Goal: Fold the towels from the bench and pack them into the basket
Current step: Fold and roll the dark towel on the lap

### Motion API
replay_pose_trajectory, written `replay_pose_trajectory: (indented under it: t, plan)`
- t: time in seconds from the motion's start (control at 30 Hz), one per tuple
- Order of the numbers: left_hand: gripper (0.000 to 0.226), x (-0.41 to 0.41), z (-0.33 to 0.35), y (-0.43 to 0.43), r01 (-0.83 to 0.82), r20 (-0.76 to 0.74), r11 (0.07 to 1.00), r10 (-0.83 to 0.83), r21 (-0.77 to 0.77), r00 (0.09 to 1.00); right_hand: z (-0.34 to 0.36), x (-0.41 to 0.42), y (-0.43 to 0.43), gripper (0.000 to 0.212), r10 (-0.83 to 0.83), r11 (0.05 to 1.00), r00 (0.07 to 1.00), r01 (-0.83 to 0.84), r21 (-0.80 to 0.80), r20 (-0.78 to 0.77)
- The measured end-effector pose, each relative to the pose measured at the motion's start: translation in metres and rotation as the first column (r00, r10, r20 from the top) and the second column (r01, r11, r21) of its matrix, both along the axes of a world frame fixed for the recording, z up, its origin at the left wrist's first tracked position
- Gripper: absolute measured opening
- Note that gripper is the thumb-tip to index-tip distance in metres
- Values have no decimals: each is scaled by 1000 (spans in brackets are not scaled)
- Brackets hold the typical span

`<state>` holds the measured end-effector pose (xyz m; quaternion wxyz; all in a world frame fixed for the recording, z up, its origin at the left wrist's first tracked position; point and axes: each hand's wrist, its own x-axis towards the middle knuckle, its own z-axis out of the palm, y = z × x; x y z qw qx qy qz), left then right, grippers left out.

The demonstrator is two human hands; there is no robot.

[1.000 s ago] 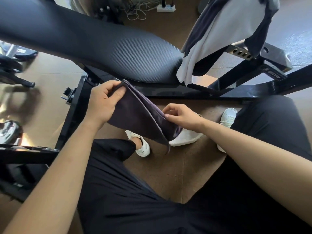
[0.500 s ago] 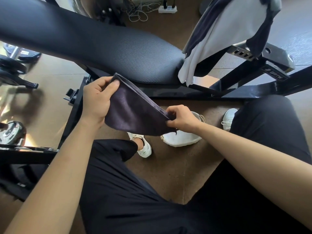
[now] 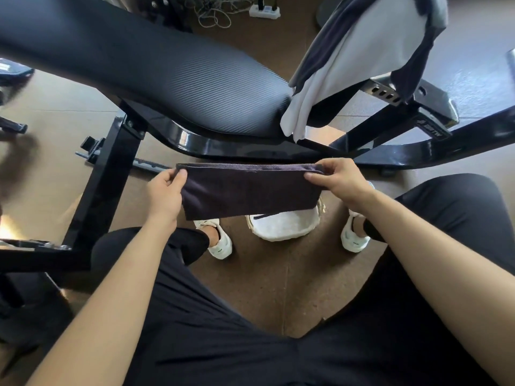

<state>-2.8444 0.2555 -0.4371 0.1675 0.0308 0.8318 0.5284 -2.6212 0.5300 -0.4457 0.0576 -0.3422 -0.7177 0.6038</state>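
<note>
A dark purple towel [image 3: 248,190], folded into a long band, hangs stretched between my hands in front of the black padded bench [image 3: 156,71]. My left hand [image 3: 165,195] pinches its left top corner and my right hand [image 3: 338,181] pinches its right top corner. Below the towel, a pale woven basket [image 3: 284,228] sits on the floor between my feet, with something white inside; its far part is hidden by the towel. More towels, a white one [image 3: 359,59] and dark ones, hang over the bench's raised end at the upper right.
The bench's black steel frame [image 3: 103,188] runs down at the left and across behind the towel. My white shoes [image 3: 220,243] flank the basket on the brown floor. A power strip [image 3: 264,11] and cables lie at the far top. My knees in black trousers fill the foreground.
My hands have moved apart and levelled out, pulling the folded towel from a slanted drape into a straight horizontal band over the basket. My view has also shifted slightly.
</note>
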Motion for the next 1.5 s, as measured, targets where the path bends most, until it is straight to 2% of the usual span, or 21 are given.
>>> replay_pose_trajectory:
  t: [0.07,0.2,0.33,0.4,0.57,0.8,0.93,1.0,1.07,1.13,1.27,1.33,1.37,1.43,1.5]
  plan:
    - [11,3,-10,0,6,22,1000,-6,-14,1000,2,4,2,13,-94,994,995,92,-55,-41]
    - [16,16,-20,8,99,130,993,-91,-58,987,-11,7,4,3,-190,980,976,182,75,107]
    - [14,31,-24,24,70,128,996,-62,-60,990,-13,3,-2,14,-256,966,957,252,52,133]
    - [11,40,-22,34,99,105,994,-94,-43,990,-11,1,-7,9,-274,962,955,274,22,109]
    - [17,73,-16,61,322,-52,943,-327,-81,944,-3,-6,-26,9,-264,962,964,265,-68,14]
    - [11,100,-16,86,386,-34,921,-385,44,922,0,-17,-55,16,-167,980,985,160,-119,-50]
    - [22,104,-17,88,410,-32,907,-409,91,912,5,-20,-63,19,-131,979,985,110,-171,-113]
    - [39,103,-15,85,442,-51,893,-439,89,897,9,-21,-64,24,-154,954,980,114,-277,-128]
    - [58,102,-15,83,462,-101,886,-457,34,884,9,-22,-64,32,-133,944,984,90,-318,-115]
    - [61,102,-15,83,437,-123,899,-433,6,893,9,-23,-64,37,-59,960,992,26,-280,-111]
    - [33,96,-15,82,355,-163,935,-353,-18,921,7,-21,-64,38,83,980,986,-107,-168,-142]
    - [26,93,-15,81,390,-191,920,-387,-22,902,4,-18,-60,43,143,988,980,-132,83,-137]
    - [25,92,-16,79,418,-198,908,-415,-25,888,2,-17,-58,48,160,962,981,-130,238,-110]
    - [26,90,-16,76,496,-188,868,-492,-29,850,-3,-17,-52,62,174,855,984,-135,501,-33]
    - [28,87,-14,72,589,-158,808,-583,-10,797,-6,-17,-44,70,222,758,972,-225,612,83]
